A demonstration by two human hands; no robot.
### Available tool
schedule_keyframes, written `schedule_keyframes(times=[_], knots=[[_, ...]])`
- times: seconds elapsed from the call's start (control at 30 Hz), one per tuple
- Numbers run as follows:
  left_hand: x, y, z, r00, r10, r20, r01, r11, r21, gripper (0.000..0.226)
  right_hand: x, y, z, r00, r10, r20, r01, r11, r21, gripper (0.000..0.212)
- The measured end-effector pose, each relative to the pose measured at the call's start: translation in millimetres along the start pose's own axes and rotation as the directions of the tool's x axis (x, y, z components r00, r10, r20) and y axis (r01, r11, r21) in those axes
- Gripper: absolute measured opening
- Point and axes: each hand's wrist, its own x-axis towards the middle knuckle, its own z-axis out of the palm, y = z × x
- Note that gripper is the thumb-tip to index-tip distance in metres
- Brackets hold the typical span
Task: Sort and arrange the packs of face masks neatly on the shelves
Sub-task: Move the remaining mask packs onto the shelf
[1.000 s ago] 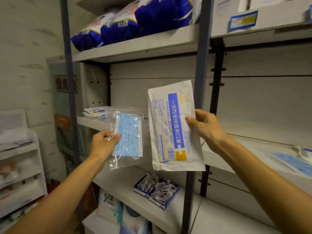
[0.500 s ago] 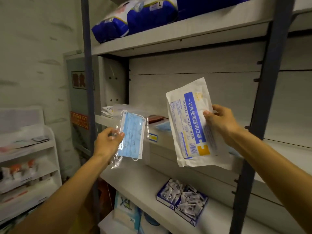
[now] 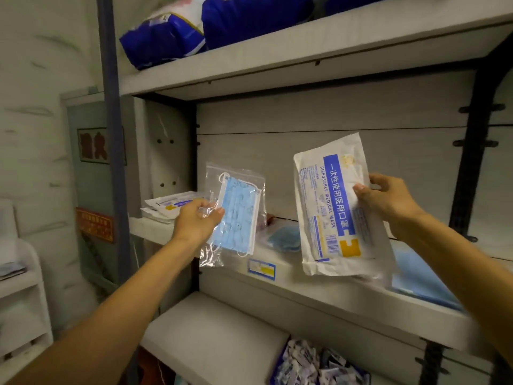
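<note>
My left hand [image 3: 194,220] pinches a clear zip bag holding a light-blue face mask [image 3: 238,215], upright in front of the middle shelf [image 3: 319,287]. My right hand [image 3: 385,201] grips the right edge of a white mask pack with a blue label [image 3: 330,209], also upright above that shelf. On the shelf's left end lies a small stack of white mask packs [image 3: 169,205]. Between the two held packs a dark-blue mask [image 3: 283,237] lies on the shelf. Light-blue masks [image 3: 416,276] lie on the shelf at the right.
Blue and white bulk bags [image 3: 222,26] fill the top shelf. A blue box of small sachets [image 3: 313,365] sits on the lower shelf. A blue metal upright [image 3: 111,134] stands at the left, a black bracket post [image 3: 472,151] at the right. White side shelves [image 3: 19,295] stand far left.
The view has shifted left and closer to the shelf. Both hands have moved forward with their packs, now over the middle shelf; the right pack is clear of the upright post.
</note>
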Motion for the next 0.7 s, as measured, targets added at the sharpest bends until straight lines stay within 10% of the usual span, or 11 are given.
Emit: schedule_keyframes(times=[0.7], knots=[[104, -20, 117, 0.900, 0.066, 0.431, -0.049, 0.998, -0.051, 0.023, 4, 28, -12, 0.902, 0.224, -0.369, -0.281, 0.954, -0.108, 0.027]])
